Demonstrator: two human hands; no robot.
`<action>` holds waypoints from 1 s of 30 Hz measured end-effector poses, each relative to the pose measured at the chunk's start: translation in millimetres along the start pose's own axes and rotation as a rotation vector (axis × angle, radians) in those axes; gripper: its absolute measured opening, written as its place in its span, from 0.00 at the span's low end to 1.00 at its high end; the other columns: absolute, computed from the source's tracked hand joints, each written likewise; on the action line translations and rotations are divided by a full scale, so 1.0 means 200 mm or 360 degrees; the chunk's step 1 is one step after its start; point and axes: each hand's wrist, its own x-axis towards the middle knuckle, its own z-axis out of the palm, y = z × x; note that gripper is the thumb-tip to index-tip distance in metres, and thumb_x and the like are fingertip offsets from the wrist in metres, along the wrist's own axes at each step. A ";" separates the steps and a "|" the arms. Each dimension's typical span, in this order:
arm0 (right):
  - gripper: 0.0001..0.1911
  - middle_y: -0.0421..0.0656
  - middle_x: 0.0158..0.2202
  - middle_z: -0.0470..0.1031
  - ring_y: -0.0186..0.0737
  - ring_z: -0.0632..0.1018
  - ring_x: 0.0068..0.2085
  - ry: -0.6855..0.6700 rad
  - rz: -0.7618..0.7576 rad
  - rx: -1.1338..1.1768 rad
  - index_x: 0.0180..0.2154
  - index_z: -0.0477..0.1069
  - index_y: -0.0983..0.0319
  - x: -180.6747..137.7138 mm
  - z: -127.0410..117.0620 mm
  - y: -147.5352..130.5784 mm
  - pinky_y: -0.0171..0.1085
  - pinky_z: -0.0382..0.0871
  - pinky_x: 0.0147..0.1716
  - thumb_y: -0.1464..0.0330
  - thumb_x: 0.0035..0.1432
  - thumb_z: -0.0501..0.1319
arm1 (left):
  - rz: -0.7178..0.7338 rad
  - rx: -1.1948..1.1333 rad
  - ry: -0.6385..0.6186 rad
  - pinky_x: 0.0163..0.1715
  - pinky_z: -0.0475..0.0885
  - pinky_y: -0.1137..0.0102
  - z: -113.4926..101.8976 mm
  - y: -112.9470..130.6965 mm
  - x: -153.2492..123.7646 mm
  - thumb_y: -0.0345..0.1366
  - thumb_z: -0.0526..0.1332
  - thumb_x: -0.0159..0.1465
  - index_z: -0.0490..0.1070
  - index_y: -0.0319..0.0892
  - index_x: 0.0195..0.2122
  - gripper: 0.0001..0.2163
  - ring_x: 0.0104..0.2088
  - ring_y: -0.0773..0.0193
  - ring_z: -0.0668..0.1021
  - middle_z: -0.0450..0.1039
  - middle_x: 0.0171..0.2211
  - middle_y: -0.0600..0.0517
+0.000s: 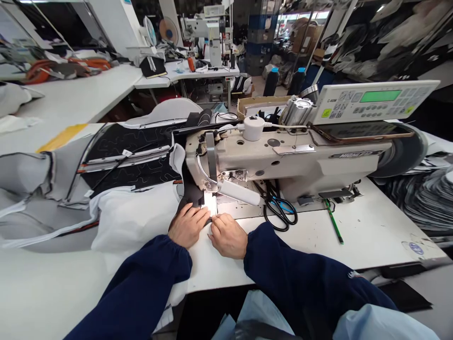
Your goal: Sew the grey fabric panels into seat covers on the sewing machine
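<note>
Both hands rest on fabric just in front of the needle of a beige sewing machine (283,158). My left hand (187,225) lies on a dark piece of fabric (187,191), fingers together and pressed flat. My right hand (226,234) has its fingers curled and pinched on the fabric edge under the lit presser foot (211,202). White fabric (134,217) spreads left of the hands, joined to a grey and black quilted garment (123,151).
Black-and-blue scissors (279,210) and a green pencil (333,222) lie on the white table (371,236) right of the needle. A control panel (375,100) sits atop the machine. Stacked dark fabric (424,198) lies far right. Other tables and machines stand behind.
</note>
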 end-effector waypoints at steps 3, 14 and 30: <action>0.18 0.57 0.34 0.68 0.48 0.67 0.37 0.0019 -0.0003 -0.0013 0.32 0.71 0.73 0.02 0.03 0.03 0.46 0.66 0.37 0.69 0.62 0.46 | -0.0001 -0.0025 -0.0003 0.47 0.63 0.60 0.03 -0.03 0.02 0.22 0.50 0.57 0.72 0.40 0.41 0.16 0.39 0.60 0.73 0.75 0.43 0.51; 0.15 0.62 0.47 0.67 0.54 0.67 0.48 -0.0003 0.0130 0.0015 0.38 0.69 0.73 0.06 0.06 0.10 0.50 0.65 0.46 0.69 0.60 0.49 | -0.0096 -0.0067 -0.0006 0.49 0.65 0.61 0.13 -0.13 0.11 0.23 0.50 0.56 0.73 0.42 0.41 0.17 0.39 0.61 0.73 0.75 0.40 0.50; 0.09 0.50 0.45 0.72 0.45 0.69 0.48 0.0131 0.0330 0.0239 0.37 0.67 0.65 0.02 0.06 0.13 0.46 0.62 0.47 0.73 0.62 0.49 | -0.0232 -0.0094 -0.0040 0.47 0.68 0.59 0.19 -0.13 0.18 0.23 0.51 0.53 0.73 0.38 0.40 0.17 0.41 0.55 0.73 0.74 0.37 0.44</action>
